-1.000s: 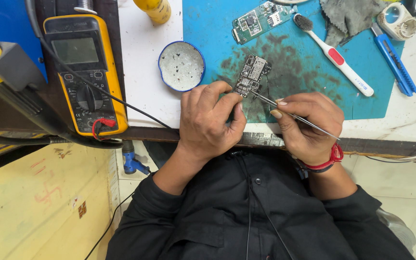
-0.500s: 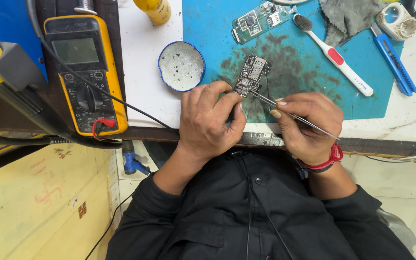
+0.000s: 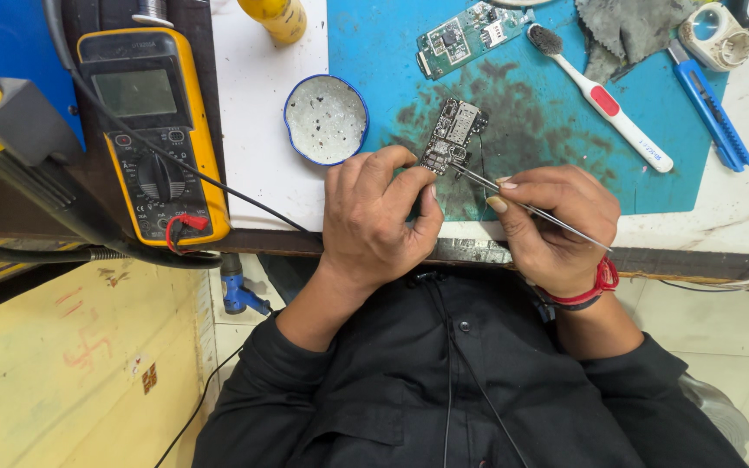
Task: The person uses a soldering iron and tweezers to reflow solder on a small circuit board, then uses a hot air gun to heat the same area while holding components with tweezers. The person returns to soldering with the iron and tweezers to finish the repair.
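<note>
My left hand (image 3: 374,217) grips the near end of a small phone circuit board (image 3: 452,134), holding it tilted over the stained blue work mat (image 3: 530,113). My right hand (image 3: 552,221) pinches thin metal tweezers (image 3: 522,204); their tip touches the board's lower right edge. Both hands rest at the front edge of the bench.
A second green circuit board (image 3: 465,35), a white toothbrush (image 3: 604,100), a grey cloth (image 3: 630,30), a blue utility knife (image 3: 708,104) and a white tape roll (image 3: 717,35) lie at the back. A small blue-rimmed dish (image 3: 327,117), a yellow bottle (image 3: 275,17) and a yellow multimeter (image 3: 149,130) stand left.
</note>
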